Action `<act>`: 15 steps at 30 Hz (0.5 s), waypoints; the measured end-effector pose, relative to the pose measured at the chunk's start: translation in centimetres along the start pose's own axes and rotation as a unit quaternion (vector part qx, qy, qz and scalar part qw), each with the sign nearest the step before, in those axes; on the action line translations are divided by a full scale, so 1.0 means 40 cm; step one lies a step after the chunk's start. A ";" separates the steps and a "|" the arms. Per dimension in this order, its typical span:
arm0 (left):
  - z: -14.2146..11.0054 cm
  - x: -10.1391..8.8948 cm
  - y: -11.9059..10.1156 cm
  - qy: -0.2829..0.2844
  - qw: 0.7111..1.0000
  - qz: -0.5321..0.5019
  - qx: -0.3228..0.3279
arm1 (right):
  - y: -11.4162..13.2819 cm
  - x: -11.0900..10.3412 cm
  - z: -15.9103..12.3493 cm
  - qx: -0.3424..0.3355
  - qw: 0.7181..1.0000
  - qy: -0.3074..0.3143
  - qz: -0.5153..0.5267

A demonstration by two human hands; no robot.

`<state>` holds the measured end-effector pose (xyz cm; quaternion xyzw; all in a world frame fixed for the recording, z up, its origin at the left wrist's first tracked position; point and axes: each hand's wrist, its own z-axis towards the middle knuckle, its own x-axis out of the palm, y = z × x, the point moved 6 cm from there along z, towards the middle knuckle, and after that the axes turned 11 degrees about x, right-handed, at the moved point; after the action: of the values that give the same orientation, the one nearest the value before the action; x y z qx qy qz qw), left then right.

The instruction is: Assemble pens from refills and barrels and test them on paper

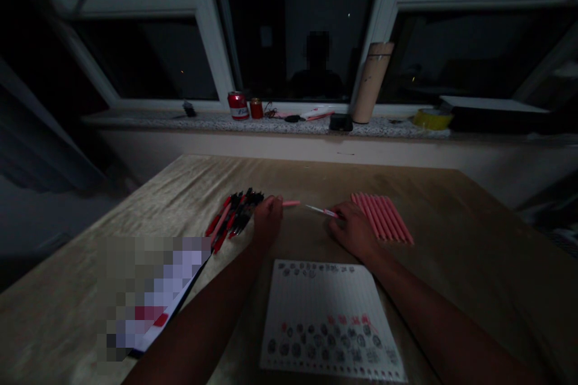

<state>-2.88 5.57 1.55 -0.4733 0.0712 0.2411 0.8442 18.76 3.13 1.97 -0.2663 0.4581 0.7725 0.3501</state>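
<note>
Between the fingers of my left hand is a pink pen barrel, its end pointing right. My right hand pinches a thin whitish pen refill with a reddish part near the fingers. The refill's tip faces the barrel, a small gap apart. Beside my left hand lies a loose pile of red and black pens. Just right of my right hand, several pink pen barrels lie side by side in a neat row.
A lined notepad sheet with black and red scribbles lies in front of me. A lit, blurred-out device is at the left. On the windowsill stand a red can, a jar, a tall tube and yellow tape.
</note>
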 end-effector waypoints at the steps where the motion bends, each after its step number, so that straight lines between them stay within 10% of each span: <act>1: 0.001 0.006 0.001 0.014 1.000 0.021 0.008 | -0.002 0.000 0.000 0.005 1.000 0.000 0.002; 8: -0.011 0.075 -0.006 0.171 0.952 0.209 0.147 | -0.007 0.002 0.001 0.010 1.000 -0.005 0.004; 15: -0.027 0.093 0.019 0.203 0.915 0.303 0.172 | 0.001 0.009 -0.001 0.005 1.000 0.018 -0.010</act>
<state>0.12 6.26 -0.93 -0.3152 0.4218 0.3677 0.7665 18.52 3.19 1.70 -0.2832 0.4658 0.7613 0.3511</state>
